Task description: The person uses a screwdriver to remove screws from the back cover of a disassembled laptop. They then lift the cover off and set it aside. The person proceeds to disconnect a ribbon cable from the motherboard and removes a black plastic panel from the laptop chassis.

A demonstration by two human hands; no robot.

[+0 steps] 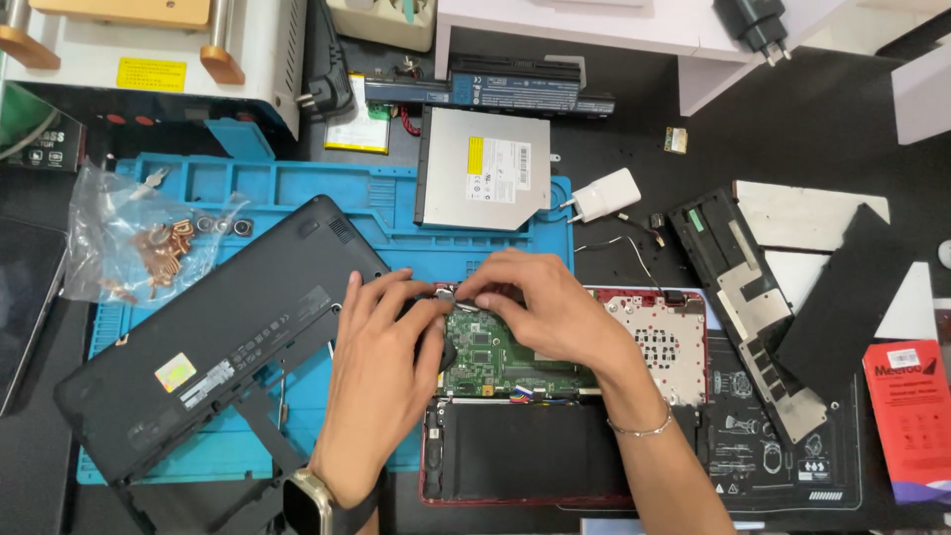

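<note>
Near the front edge of the worktop [792, 89], toward its middle, we have the opened laptop [565, 426] lying base-up with its cover off, green circuit board [495, 362] and flat black battery [525, 451] exposed. Both our hands meet at the board's rear edge. Our left hand [381, 367] rests fingers on the board's left corner; our right hand [540, 307] pinches a small metal part [448, 293] there, fingertips together on it. Whether the left grip is closed on anything we cannot tell; the fingers are curled over the spot.

Risks as we judge them: the part is tiny, and a slip could drop it into the open chassis or onto the dark worktop, where it would be hard to find. Pressure from either hand could flex the board or strain the thin wires [525, 393] near the battery. The battery looks to be in place, so a metal piece touching the board might short something.

Surface: a dark worktop, crowded. A blue silicone mat [297, 188] covers the left half, carrying the removed black bottom cover [218, 337] and a clear bag of copper parts [149, 243]. Toward the back edge lie an optical drive [485, 168], a long battery pack [485, 91] and a white charger plug [604, 193]. Toward the right edge sit a metal-backed panel [753, 317], a black sheet [847, 297] and a red box [916, 416]. White equipment lines the rear.
</note>
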